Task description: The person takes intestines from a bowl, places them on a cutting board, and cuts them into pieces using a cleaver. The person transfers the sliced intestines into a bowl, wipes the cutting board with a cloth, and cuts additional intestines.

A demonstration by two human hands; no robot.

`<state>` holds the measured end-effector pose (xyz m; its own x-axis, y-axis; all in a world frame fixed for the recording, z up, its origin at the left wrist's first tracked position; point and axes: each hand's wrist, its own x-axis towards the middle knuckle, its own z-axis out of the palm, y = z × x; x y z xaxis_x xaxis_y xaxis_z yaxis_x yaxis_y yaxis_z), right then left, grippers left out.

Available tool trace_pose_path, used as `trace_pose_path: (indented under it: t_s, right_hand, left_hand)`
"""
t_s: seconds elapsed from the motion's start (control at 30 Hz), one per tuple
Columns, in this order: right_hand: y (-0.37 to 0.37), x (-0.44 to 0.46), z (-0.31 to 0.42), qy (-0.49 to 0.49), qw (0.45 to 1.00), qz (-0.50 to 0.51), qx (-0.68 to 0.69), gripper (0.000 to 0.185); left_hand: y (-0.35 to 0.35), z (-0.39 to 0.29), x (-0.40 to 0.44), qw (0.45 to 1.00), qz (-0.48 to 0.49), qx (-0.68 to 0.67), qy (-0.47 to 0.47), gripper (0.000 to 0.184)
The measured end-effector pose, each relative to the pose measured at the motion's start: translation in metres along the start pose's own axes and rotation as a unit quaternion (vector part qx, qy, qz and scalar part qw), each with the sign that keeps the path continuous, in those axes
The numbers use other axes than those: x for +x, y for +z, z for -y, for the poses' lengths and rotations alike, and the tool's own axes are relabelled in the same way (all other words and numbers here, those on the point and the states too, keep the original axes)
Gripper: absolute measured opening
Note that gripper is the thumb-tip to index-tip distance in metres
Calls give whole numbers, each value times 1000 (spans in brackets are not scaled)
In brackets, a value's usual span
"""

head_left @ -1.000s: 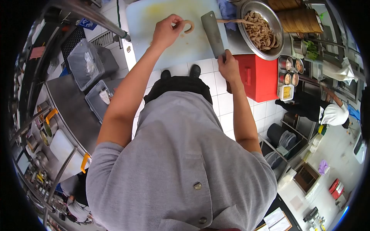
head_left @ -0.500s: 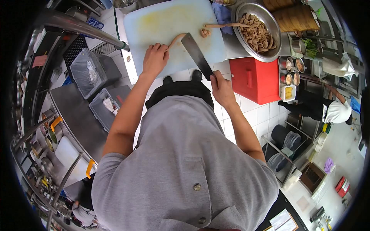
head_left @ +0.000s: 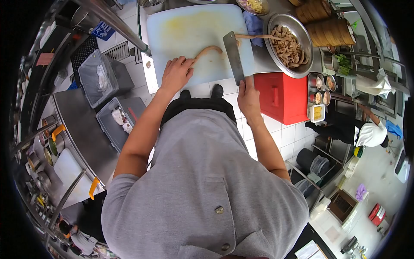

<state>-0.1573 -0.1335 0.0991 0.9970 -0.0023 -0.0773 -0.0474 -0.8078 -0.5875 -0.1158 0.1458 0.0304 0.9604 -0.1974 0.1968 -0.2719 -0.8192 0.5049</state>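
Note:
My left hand [head_left: 177, 74] is at the near left of the white cutting board [head_left: 185, 34], fingers bent over one end of a long, tan, tubular strip of meat [head_left: 209, 48]. The strip's free end curves rightward across the board. In my right hand [head_left: 249, 100] is a cleaver [head_left: 233, 56] by its handle, the blade over the board's right side and apart from that strip. Behind the blade, a second long strip [head_left: 258, 36] runs from the board into a steel bowl [head_left: 309, 64] of cut meat pieces [head_left: 288, 47]. The blade hides most of the small pieces on the board.
A blue cloth [head_left: 254, 26] lies between board and bowl. Bamboo steamers [head_left: 330, 32] stand beyond the bowl. Below the counter is a red box [head_left: 280, 99], with small metal tins [head_left: 318, 82] beside it. Grey bins [head_left: 98, 82] are at left. Another person [head_left: 366, 131] stands at far right.
My right hand has moved the cleaver to the right, away from the strip under my left hand, and its blade is more upright in view. The small pieces have become mostly hidden behind it.

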Motion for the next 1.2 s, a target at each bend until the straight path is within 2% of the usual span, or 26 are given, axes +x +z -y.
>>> trace_pose_path:
  t_s: [0.1, 0.17, 0.23, 0.3, 0.33, 0.5, 0.6, 0.73, 0.8, 0.83, 0.9, 1.07, 1.13, 1.2]
  right_hand:
    - [10, -6, 14, -1, 1000, -17, 6, 11]
    - [12, -11, 25, -42, 996, -76, 9, 11]
    - [17, -14, 29, -30, 997, -66, 1, 13]
    - [31, -11, 20, -13, 999, -11, -36, 14]
    - [36, -3, 15, 36, 991, 56, -120, 16]
    - [25, 23, 10, 34, 993, 47, -101, 20]
    - [18, 35, 12, 12, 999, 3, -46, 17]
    - [8, 21, 31, 37, 997, 25, -64, 20]
    - [12, 9, 37, -7, 997, -6, -74, 17]
    - [17, 8, 37, -6, 997, -5, -75, 17]
    - [31, 8, 31, 38, 985, 74, -149, 17]
    - [22, 18, 29, 18, 987, 63, -144, 17]
    - [15, 21, 36, 60, 990, 44, -122, 18]
    - [10, 15, 42, 43, 992, 44, -111, 18]
  left_hand:
    - [-1, 1, -2, 1000, 10, -6, -11, 29]
    - [-2, 1, -6, 1000, 18, -6, -16, 29]
    - [-1, 3, -7, 1000, 16, -19, -17, 29]
    - [1, 5, -7, 1000, 18, -19, -16, 29]
    - [1, 5, -7, 1000, 19, -18, -17, 29]
    - [-4, 8, -16, 1000, 15, 11, -15, 28]
    - [-9, 12, -19, 1000, 7, 15, -12, 26]
    - [-13, 15, -28, 1000, -1, 10, -20, 25]
    - [-14, 15, -31, 1000, -6, 1, -23, 25]
    - [-15, 16, -31, 1000, -13, -7, -22, 24]
    - [-14, 18, -31, 999, -14, -17, -23, 24]
    - [-19, 19, -37, 999, -11, -29, -16, 23]
    - [-21, 22, -36, 999, -9, -32, -35, 23]
    - [-21, 23, -39, 998, -15, -39, -45, 23]
